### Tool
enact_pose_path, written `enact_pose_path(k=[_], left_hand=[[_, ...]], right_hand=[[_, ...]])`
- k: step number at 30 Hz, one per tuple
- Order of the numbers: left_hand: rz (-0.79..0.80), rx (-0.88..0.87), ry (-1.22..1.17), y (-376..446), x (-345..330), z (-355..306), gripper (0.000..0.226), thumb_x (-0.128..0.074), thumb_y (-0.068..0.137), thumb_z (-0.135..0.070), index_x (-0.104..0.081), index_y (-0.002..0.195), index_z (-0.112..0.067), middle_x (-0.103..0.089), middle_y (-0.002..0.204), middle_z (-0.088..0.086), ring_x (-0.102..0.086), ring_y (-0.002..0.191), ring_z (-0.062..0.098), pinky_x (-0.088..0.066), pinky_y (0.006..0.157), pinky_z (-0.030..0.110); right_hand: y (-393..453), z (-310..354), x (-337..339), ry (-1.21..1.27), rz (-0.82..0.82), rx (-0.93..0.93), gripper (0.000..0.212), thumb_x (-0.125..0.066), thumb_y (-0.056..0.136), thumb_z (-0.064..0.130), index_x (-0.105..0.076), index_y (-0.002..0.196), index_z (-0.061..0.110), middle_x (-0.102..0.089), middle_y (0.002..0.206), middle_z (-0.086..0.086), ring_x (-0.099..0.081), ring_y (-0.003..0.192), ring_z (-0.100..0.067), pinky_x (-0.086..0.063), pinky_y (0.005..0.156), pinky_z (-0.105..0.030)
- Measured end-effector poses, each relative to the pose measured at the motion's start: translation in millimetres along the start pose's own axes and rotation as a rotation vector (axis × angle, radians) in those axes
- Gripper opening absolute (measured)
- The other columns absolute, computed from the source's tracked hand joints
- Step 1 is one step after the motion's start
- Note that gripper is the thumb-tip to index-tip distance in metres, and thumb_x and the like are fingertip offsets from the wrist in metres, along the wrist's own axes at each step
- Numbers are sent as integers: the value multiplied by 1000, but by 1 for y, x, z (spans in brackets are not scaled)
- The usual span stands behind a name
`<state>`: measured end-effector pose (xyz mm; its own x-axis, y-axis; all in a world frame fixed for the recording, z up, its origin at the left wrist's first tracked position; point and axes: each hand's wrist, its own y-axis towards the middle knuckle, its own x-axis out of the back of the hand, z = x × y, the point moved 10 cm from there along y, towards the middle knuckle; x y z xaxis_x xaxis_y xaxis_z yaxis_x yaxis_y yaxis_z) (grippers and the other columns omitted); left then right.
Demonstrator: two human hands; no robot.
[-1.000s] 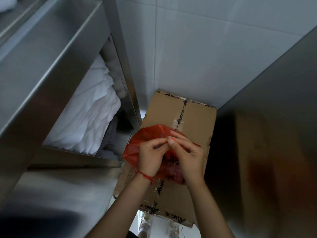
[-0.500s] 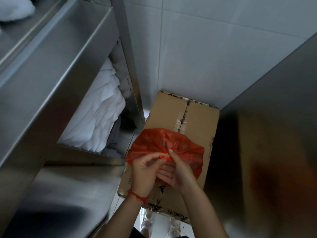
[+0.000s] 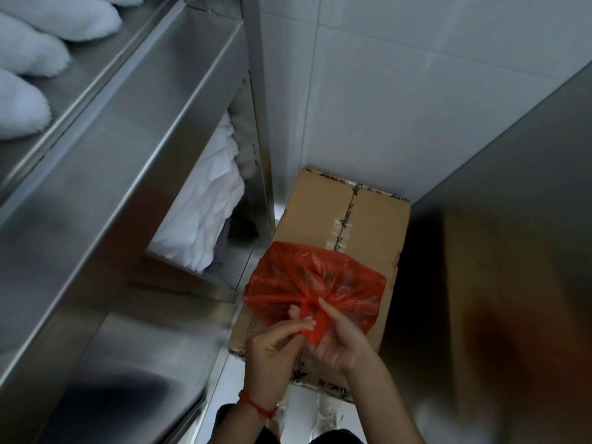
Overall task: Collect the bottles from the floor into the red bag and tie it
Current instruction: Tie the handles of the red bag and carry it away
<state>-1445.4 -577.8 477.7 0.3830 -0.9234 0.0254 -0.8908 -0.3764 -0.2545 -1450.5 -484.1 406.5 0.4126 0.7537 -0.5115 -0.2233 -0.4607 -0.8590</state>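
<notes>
While resting on the sealed cardboard box (image 3: 339, 219), between steel shelving (image 3: 105, 174) and the tiled wall (image 3: 400, 91): red bag (image 3: 315, 283), full-bodied, mouth gathered into a twisted neck at its near edge. Bottles not separately visible through the plastic; judged already inside.

Step in hand, by judgement: tying. Collection apparently finished; knot not yet seen closed.

Right hand (image 3: 341, 339): just below the bag body, palm turned up, fingers curled beneath the twisted neck, index reaching to its base.

Left hand (image 3: 275, 344): beside the right, touching it, red thread at the wrist; thumb and fingers pinching the free end of the neck.

Next move, by judgement: loop the pinched end round the neck, pass through, draw tight without tearing the thin film.

Smallest item: knot itself, too bunched to tell whether formed.
</notes>
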Motion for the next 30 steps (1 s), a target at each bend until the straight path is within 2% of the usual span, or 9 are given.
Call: enact_pose_path(k=[3, 8, 12, 16, 21, 25, 30], left_hand=[[-30, 50, -60, -9, 8, 14, 41, -60, 70, 20, -76, 73, -18, -76, 81, -8, -70, 83, 9, -50, 73, 13], [-94, 162, -133, -6, 23, 37, 16, -68, 65, -9, -77, 73, -19, -76, 77, -4, -70, 79, 11, -51, 71, 15], [-184, 397, -357, -5, 26, 68, 18, -67, 68, 4, -74, 68, -12, -76, 73, 5, -71, 75, 17, -55, 63, 20], [-123, 468, -399, -4, 20, 66, 16, -66, 72, 4, -74, 73, -10, -76, 77, 6, -71, 77, 18, -55, 61, 19], [-97, 532, -476, -11, 28, 66, 24, -53, 82, 6, -65, 98, -7, -74, 92, 15, -70, 87, 24, -58, 71, 26], [-119, 572, -508, -22, 37, 63, 19, -50, 85, 0, -64, 97, -6, -72, 94, 16, -70, 88, 25, -56, 77, 33], [-150, 525, -577, -51, 44, 55, 19, -45, 90, -5, -62, 99, -5, -74, 90, 14, -70, 89, 26, -58, 74, 29]], right_hand=[[0, 4, 5, -5, 10, 38, 35, -47, 93, 20, -60, 101, -11, -72, 77, -21, -70, 59, -24, -58, 57, -31], [4, 15, 15, -68, -76, 127, 19, -51, 91, 10, -61, 93, -6, -73, 69, -15, -71, 59, -19, -58, 55, -33], [7, 24, 14, -145, -137, 220, 11, -54, 89, 6, -60, 87, -2, -73, 63, -11, -70, 55, -16, -58, 50, -28], [6, 34, 16, -239, -180, 304, 6, -57, 86, 5, -62, 83, 2, -73, 62, -10, -70, 54, -15, -56, 47, -25], [-2, 38, 21, -301, -196, 360, 4, -61, 84, 3, -62, 84, -1, -72, 62, -12, -70, 55, -18, -56, 48, -26], [-15, 33, 30, -358, -205, 386, 6, -60, 84, 2, -61, 86, -3, -72, 60, -13, -69, 53, -19, -54, 46, -25], [-42, 18, 43, -479, -175, 429, 5, -63, 82, 2, -63, 81, -2, -72, 61, -13, -70, 55, -21, -55, 49, -26]])
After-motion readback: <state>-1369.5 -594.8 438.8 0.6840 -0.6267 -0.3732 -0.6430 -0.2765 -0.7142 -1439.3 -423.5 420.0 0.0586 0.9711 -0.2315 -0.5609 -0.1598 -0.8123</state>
